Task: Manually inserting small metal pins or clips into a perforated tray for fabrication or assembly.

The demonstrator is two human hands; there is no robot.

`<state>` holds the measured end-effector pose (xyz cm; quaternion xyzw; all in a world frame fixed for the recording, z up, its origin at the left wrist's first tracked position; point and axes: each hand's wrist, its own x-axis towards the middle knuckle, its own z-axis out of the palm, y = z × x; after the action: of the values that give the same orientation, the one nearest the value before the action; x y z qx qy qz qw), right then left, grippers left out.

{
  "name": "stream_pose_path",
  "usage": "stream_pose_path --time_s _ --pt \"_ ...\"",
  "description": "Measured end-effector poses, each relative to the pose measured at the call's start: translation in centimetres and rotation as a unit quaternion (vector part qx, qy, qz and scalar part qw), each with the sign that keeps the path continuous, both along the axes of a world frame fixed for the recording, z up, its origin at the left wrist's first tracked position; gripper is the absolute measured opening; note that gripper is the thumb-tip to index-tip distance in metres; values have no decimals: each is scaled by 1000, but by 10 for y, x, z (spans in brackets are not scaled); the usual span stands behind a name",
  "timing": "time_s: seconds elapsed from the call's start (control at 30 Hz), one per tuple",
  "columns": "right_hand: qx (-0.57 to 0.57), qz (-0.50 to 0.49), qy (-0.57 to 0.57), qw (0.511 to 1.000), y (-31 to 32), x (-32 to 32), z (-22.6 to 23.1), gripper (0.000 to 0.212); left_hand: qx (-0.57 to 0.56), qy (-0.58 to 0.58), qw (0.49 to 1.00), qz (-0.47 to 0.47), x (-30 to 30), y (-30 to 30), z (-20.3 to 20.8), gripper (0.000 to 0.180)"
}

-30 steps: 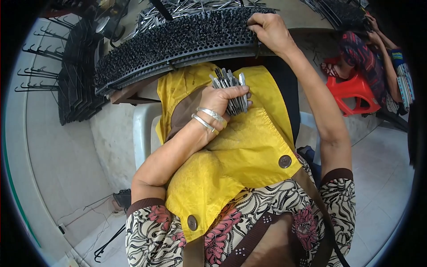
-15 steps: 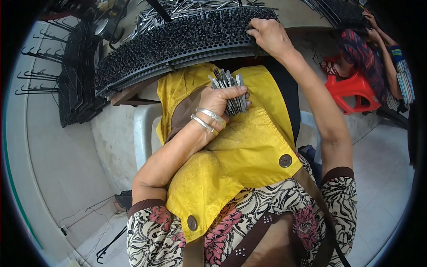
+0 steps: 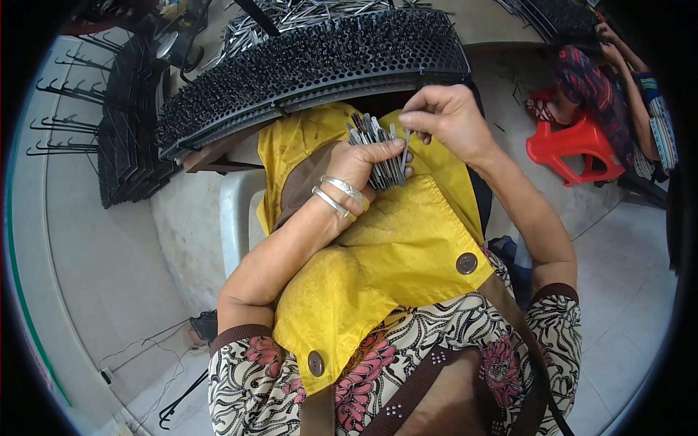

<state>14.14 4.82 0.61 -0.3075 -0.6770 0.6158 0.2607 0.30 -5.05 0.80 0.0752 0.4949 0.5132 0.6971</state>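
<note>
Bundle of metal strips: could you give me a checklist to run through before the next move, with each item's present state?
1. Left hand has a closed grip on the bundle of metal strips: ok.
2. Right hand has a strip pinched at the bundle's right edge: ok.
3. That strip is fully free of the bundle: cannot tell; its lower part lies against the others.
4. Uncovered holes show in the black perforated rack: ok, along its near edge.
5. Loose metal strips are away from both hands: ok, they lie behind the rack.
</note>
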Motion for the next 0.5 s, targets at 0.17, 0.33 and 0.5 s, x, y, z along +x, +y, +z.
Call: stream_pose_path --time_s 0.17,0.33,0.5 --pt "122 -211 69 967 28 -1 3 7 -21 -5 1000 18 1 1 -5 11" --pt "340 -278 106 892 62 -21 -13 8 -17 -23 999 19 2 2 -6 11" --pt "496 -278 75 819 71 -39 -19 5 -28 -20 999 18 0 0 -6 11"
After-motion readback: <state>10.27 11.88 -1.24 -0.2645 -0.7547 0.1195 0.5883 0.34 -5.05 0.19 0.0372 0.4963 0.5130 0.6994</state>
